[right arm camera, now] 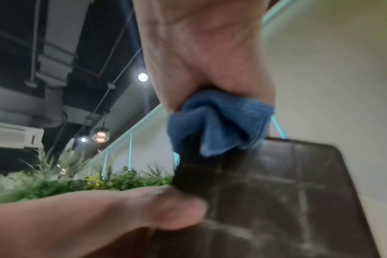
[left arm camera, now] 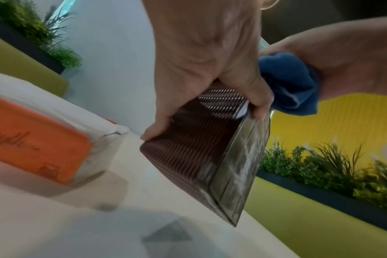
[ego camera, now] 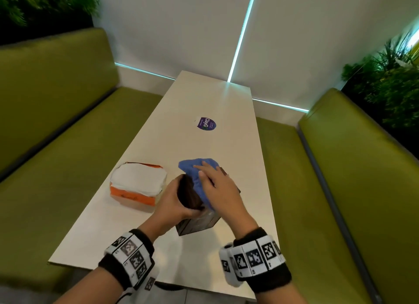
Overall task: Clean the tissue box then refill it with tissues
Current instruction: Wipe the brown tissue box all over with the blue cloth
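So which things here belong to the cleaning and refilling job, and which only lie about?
For the job:
dark brown ribbed tissue box, gripped by left hand
blue cloth, under right hand
orange-and-white tissue pack

Lying about:
round purple sticker on the white table

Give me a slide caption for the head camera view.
Left hand grips tilted tissue box while right hand wipes it with blue cloth.

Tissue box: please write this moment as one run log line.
phase: cleaning | left hand: grips box, tilted | right hand: wipes with cloth | tissues: on table
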Demonstrator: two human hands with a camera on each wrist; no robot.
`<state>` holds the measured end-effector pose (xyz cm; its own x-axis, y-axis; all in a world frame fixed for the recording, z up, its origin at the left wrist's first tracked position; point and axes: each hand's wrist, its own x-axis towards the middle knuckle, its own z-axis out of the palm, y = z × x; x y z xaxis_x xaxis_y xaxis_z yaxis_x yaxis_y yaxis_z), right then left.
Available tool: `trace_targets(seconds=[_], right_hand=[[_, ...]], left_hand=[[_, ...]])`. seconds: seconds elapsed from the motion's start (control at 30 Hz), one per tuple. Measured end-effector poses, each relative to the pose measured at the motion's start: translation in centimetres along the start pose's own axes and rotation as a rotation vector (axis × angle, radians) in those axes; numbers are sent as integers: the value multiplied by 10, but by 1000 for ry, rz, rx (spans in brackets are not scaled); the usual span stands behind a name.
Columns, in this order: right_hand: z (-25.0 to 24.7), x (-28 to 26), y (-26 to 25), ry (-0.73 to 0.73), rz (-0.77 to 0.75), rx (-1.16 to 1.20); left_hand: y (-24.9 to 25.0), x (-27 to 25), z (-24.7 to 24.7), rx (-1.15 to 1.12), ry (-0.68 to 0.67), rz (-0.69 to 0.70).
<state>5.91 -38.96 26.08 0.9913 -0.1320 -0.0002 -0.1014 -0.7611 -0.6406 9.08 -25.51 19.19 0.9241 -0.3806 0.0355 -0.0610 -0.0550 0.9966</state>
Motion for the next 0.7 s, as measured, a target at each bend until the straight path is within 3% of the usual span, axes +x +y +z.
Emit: trace_targets(seconds=[0.13,0.33,0.5,0.57,0.7], right_hand=[[-12,9,20,92,121,133],[17,-3,-13,143,-72,-109],[-18,14,10,170,-22,-2],[-32,15,21,76,37,225],[-44,-1,29,-150,-109,894]], left_hand=[[-10,-5,-4,24,8,-22],[-3,-3,2,-49,10,9],[0,-2,-14,-54,14,-14],[3,0,-23,-122,-21,-35],[7,2,-36,-343,-74,-113]])
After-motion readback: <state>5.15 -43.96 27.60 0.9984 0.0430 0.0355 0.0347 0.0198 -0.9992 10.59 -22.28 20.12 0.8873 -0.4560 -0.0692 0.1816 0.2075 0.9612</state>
